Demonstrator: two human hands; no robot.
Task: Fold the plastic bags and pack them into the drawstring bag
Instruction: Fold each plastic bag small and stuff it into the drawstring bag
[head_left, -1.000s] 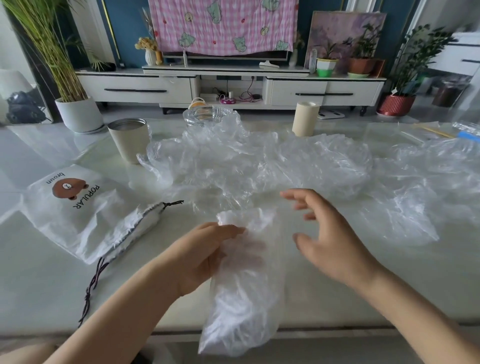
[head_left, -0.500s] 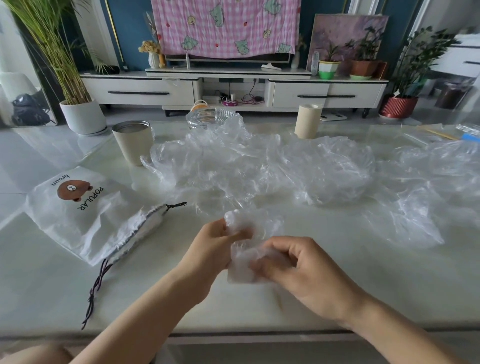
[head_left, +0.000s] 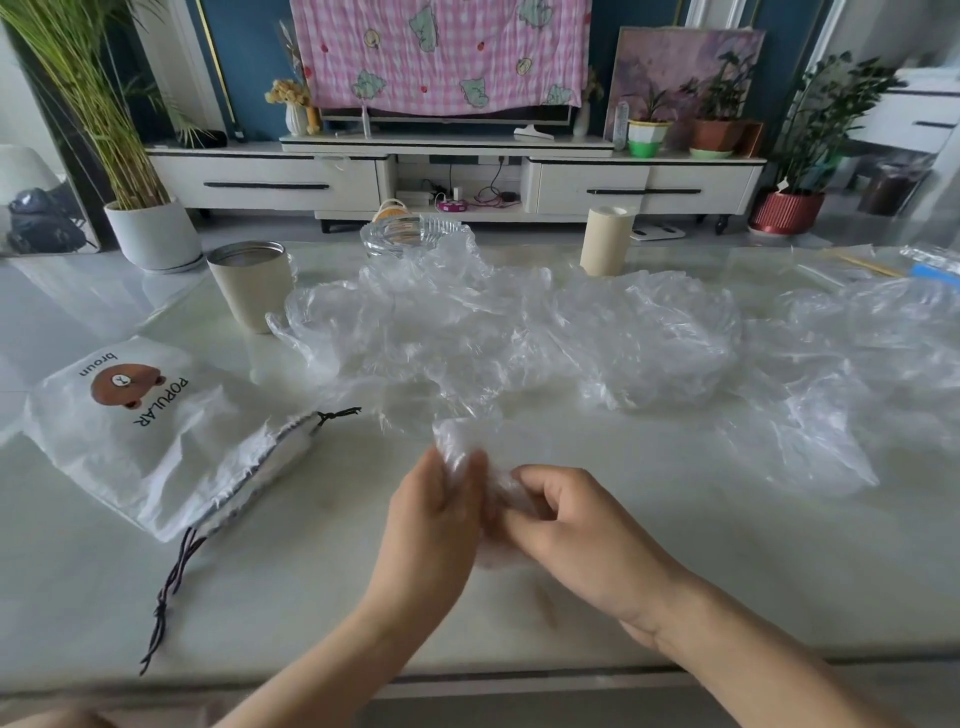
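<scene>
With left grip (head_left: 436, 519) and right grip (head_left: 576, 535) both clamped on the plastic bag (head_left: 457, 441), squeezing out air should hold its fold tight for the drawstring bag (head_left: 156, 441).

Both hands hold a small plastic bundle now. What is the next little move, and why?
Probably carry the folded plastic bag left to the mouth of the drawstring bag. The left hand and right hand grip it as a compact bundle, and the drawstring bag lies left of them, its gathered mouth toward the hands. That mouth looks flat, so one hand may have to open it.
</scene>
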